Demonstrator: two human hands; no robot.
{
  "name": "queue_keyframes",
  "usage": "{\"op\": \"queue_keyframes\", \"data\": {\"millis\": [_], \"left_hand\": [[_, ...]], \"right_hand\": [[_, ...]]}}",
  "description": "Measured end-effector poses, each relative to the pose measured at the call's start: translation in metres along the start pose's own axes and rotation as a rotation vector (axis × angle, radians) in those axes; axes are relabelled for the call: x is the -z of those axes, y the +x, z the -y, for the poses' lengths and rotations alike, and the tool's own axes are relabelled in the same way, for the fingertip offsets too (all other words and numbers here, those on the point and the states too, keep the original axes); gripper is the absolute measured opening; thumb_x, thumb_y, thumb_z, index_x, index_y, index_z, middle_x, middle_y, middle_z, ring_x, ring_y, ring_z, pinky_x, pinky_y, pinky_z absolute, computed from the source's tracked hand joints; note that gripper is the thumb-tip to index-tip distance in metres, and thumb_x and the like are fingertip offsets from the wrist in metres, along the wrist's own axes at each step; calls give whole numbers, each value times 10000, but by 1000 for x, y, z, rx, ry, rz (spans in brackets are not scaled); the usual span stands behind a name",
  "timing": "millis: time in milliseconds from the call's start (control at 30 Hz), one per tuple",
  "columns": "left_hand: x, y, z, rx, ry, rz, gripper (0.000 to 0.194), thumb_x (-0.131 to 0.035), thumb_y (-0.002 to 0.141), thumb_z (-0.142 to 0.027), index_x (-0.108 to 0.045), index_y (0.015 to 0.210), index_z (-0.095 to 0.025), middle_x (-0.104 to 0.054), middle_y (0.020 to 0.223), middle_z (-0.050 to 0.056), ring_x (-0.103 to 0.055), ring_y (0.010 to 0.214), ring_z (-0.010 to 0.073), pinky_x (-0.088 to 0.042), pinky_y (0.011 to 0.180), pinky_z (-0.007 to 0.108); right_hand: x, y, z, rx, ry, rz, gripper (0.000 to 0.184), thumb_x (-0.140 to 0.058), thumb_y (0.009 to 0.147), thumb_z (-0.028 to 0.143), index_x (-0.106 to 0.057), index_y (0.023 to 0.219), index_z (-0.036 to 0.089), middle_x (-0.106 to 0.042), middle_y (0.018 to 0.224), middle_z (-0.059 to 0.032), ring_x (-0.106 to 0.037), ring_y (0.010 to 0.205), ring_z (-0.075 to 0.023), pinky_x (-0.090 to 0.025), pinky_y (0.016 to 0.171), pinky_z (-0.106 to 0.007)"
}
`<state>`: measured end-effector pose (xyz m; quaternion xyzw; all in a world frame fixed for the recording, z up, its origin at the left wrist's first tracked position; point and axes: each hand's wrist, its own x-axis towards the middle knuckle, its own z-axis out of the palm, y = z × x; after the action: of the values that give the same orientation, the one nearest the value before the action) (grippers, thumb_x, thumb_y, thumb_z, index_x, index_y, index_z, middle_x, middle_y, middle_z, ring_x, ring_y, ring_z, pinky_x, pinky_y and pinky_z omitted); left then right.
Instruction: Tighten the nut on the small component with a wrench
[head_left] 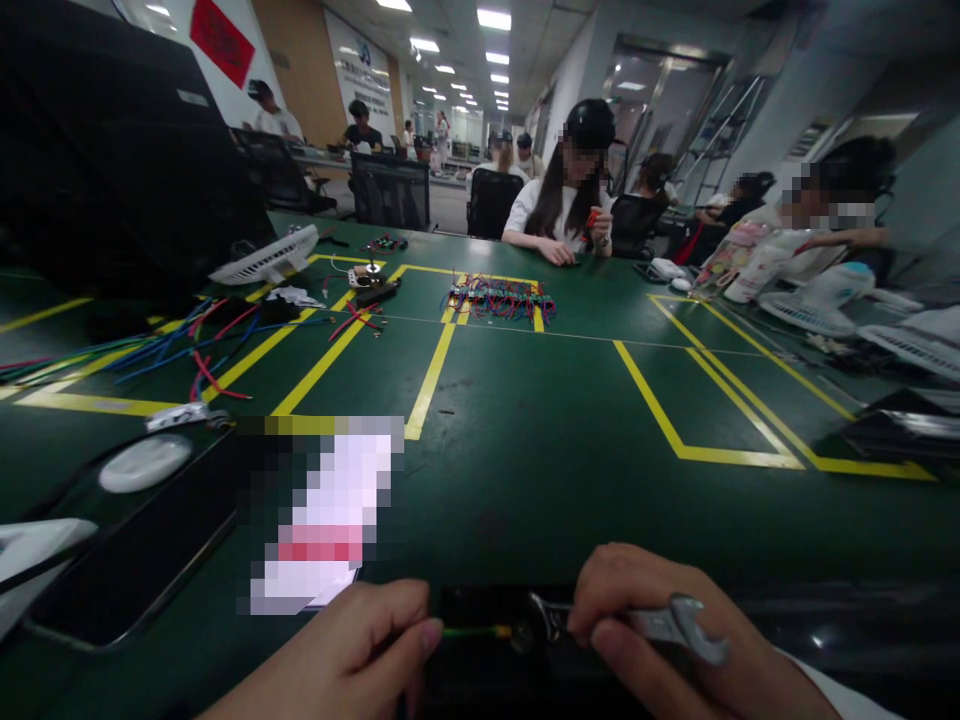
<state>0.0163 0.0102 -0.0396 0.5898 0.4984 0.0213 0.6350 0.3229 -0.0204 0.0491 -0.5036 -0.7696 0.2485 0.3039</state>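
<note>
At the bottom edge of the head view, my right hand (660, 640) grips a silver open-ended wrench (679, 625) by its shaft. One wrench jaw (544, 617) sits at a dark block where a green wire (476, 632) with a yellow tip ends. My left hand (352, 655) pinches that green wire between thumb and fingers, just left of the block. Both hands rest low over the green table (525, 440).
A blurred-out card (322, 520), a dark tray (135, 560) and a white oval object (145, 463) lie at the left. Loose red and blue wires (202, 350) and a wire bundle (501, 298) lie farther back. Several people sit across the table. Yellow tape lines (431, 375) mark the surface.
</note>
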Motion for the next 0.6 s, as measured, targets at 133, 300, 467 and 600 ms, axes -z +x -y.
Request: {"op": "queue_keyframes", "data": {"millis": [133,300,467,600], "left_hand": [[0,4,1,-5,10,-34,489,-581,1092,-728,-602,897,-281,-626,688,-59,-635,533,157,-296,335,182],[-2,2,0,-11,-40,-23,565,-594,1062,-810,-594,859,-283,-607,630,-66,-596,491,148,-271,332,186],[-4,-1,-2,-59,-57,-14,564,-581,1094,-802,-610,881,-281,-630,654,-62,-596,515,149,-281,371,196],[-3,-8,6,-157,84,-150,578,-532,1138,-759,-603,831,-274,-653,682,-45,-639,577,168,-419,493,228]], "right_hand": [[4,-6,-9,74,-32,-34,221,-599,1020,151,-694,866,279,-766,747,24,-756,650,-165,-612,613,-224],[1,-7,-3,95,-155,0,249,-568,980,121,-730,871,275,-807,778,21,-778,675,-176,-633,607,-237],[5,-14,6,54,-185,21,245,-580,994,112,-727,886,275,-810,807,4,-780,706,-191,-636,607,-250],[10,-22,-2,137,-175,166,242,-615,1015,112,-751,903,279,-838,812,7,-810,696,-181,-640,637,-243]]}}
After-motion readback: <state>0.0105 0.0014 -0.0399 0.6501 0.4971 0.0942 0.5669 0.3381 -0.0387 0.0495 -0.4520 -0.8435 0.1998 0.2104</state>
